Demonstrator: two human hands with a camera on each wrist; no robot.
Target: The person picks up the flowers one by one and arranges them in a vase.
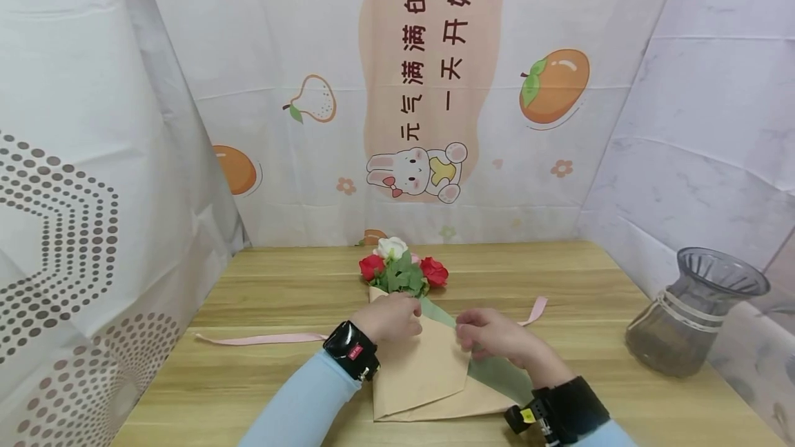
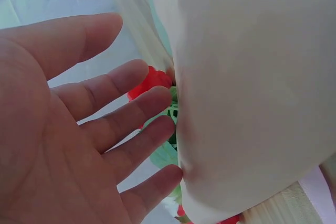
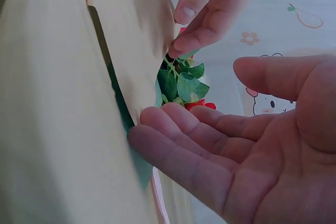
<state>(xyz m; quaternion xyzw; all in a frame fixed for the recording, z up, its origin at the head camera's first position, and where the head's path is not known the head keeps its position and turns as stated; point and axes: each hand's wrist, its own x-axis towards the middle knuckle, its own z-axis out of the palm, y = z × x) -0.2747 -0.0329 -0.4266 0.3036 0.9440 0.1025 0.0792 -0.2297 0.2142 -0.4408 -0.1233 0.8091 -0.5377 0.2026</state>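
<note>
A small bouquet of red and white roses with green leaves [image 1: 405, 273] lies on the table, its stems hidden under folded tan wrapping paper [image 1: 422, 368]. A green inner layer [image 1: 504, 376] shows along the paper's right side. My left hand [image 1: 391, 316] is over the paper's upper left part, just below the flowers; in the left wrist view its fingers [image 2: 139, 106] are extended, tips at the paper's edge. At the right edge of the top flap is my right hand [image 1: 497, 336]. Its straight fingers [image 3: 184, 156] meet that edge in the right wrist view, thumb apart.
A pink ribbon [image 1: 273, 340] runs beneath the wrapped bouquet, its other end [image 1: 537, 309] showing at right. At the table's right side stands a grey glass vase [image 1: 673, 330] with cord round its neck. Printed cloth [image 1: 298, 178] hangs behind the wooden table [image 1: 279, 392].
</note>
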